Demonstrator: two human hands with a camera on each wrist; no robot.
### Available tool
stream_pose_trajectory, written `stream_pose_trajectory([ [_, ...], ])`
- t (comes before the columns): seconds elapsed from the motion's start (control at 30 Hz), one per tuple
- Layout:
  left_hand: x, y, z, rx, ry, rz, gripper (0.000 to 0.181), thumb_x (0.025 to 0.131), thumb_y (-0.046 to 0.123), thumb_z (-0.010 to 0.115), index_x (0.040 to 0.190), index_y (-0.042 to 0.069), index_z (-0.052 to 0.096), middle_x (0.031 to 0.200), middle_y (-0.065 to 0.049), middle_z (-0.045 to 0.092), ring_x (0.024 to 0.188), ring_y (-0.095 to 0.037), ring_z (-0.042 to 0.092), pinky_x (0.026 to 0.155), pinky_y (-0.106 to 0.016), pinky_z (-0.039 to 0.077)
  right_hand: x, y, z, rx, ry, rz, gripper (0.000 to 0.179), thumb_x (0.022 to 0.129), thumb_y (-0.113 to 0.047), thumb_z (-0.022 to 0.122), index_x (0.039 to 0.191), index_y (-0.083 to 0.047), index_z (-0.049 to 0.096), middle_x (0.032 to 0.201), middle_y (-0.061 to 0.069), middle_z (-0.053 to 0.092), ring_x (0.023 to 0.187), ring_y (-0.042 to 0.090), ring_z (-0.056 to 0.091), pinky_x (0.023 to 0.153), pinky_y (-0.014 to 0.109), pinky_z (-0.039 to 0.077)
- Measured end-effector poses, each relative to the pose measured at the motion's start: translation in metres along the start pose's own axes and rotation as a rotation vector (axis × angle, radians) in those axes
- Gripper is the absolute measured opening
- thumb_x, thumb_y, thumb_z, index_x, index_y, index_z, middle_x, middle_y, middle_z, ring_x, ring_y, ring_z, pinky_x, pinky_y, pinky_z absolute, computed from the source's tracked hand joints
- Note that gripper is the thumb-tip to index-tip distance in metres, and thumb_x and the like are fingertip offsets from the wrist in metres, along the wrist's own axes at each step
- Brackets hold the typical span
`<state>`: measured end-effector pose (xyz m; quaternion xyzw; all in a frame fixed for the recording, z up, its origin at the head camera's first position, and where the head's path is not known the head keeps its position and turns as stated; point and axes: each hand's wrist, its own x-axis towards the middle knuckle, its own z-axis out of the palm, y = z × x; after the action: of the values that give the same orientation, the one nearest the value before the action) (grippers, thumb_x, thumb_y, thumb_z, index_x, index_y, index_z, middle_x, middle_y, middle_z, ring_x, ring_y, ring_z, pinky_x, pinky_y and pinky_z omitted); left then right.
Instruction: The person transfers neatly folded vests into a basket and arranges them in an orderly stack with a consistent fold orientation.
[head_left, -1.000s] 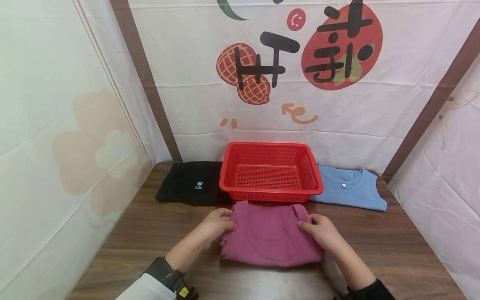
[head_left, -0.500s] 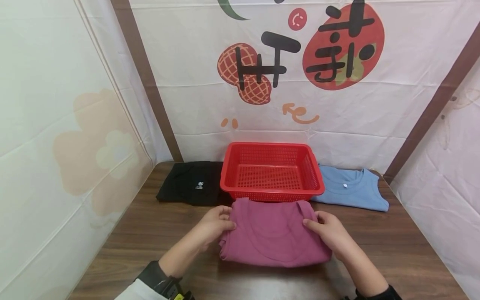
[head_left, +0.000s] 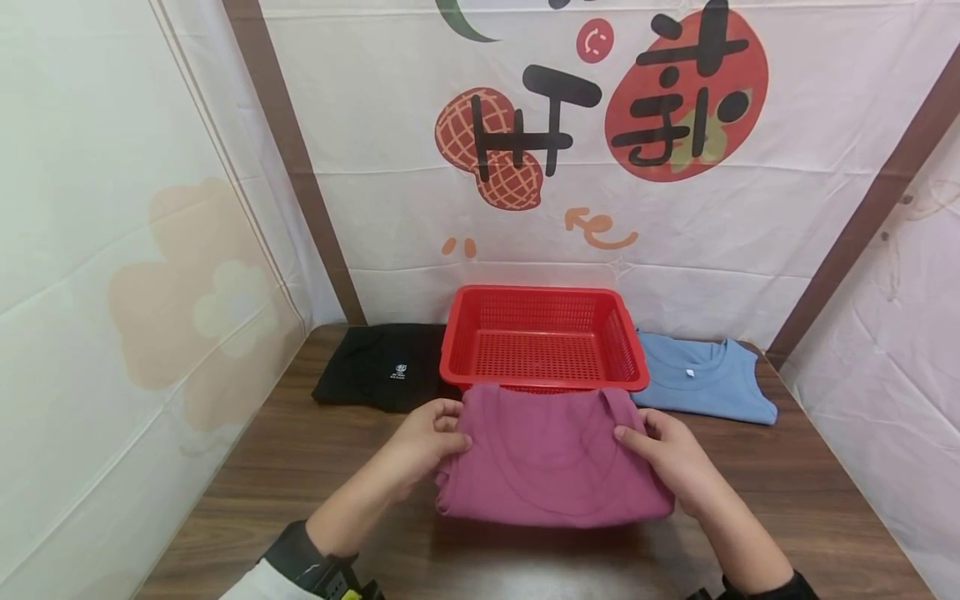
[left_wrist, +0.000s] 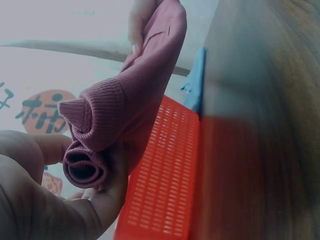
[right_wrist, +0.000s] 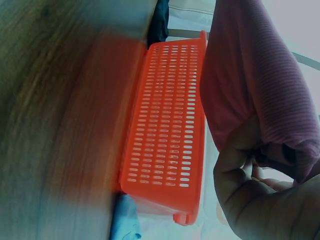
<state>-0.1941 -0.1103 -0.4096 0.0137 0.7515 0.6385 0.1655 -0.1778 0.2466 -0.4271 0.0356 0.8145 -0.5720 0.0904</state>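
Between both hands hangs a folded mauve-pink knit top [head_left: 551, 467], raised off the table and partly overlapping the front of the red basket [head_left: 543, 354] in the head view. My left hand [head_left: 423, 446] pinches its left edge, thumb on top and fingers beneath. The right hand [head_left: 671, 458] grips the opposite edge the same way. Rolled, ribbed layers of the top [left_wrist: 105, 115] show at the left hand in the left wrist view. In the right wrist view, the right fingers curl under the folded cloth [right_wrist: 270, 85].
A folded black garment [head_left: 375, 367] with a small white print lies left of the basket. To its right is a folded light-blue tank top [head_left: 697, 379]. All rest on a brown wooden table [head_left: 300, 483], with white printed fabric walls [head_left: 390, 208] behind and at the sides.
Both hands have lifted the mauve-pink top off the table and moved it slightly toward the basket, now covering much of the basket's front wall. The basket and other garments have not moved.
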Motion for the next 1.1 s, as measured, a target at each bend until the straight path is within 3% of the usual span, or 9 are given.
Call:
stream_pose_trajectory([
  [0.37,0.007,0.015,-0.002,0.007,0.048,0.036,0.048,0.09,0.001,0.069,0.135,0.0,0.053,0.11,-0.016,0.069,0.089,-0.022,0.068,0.074,-0.036,0.061,0.009,-0.009,-0.008,0.019,0.026,-0.001,0.051,0.098,-0.037,0.069,0.132,-0.001,0.057,0.1,0.009,0.069,0.082,0.019,0.067,0.071,0.035,0.059],
  [0.57,0.017,0.015,-0.003,0.014,0.06,0.07,0.048,0.09,0.0,0.068,0.135,-0.001,0.051,0.111,-0.018,0.069,0.088,-0.022,0.067,0.073,-0.035,0.06,0.017,-0.012,-0.011,-0.023,0.053,-0.045,0.05,0.098,-0.039,0.069,0.129,-0.001,0.059,0.096,0.008,0.068,0.077,0.018,0.068,0.069,0.034,0.058],
  [1.1,0.046,0.022,-0.008,0.048,0.11,0.074,0.047,0.093,0.002,0.067,0.137,0.002,0.05,0.115,-0.019,0.066,0.093,-0.025,0.066,0.077,-0.038,0.061,0.044,-0.019,-0.015,-0.058,0.077,-0.029,0.05,0.098,-0.042,0.067,0.127,-0.002,0.058,0.096,0.012,0.067,0.076,0.021,0.069,0.07,0.035,0.059],
])
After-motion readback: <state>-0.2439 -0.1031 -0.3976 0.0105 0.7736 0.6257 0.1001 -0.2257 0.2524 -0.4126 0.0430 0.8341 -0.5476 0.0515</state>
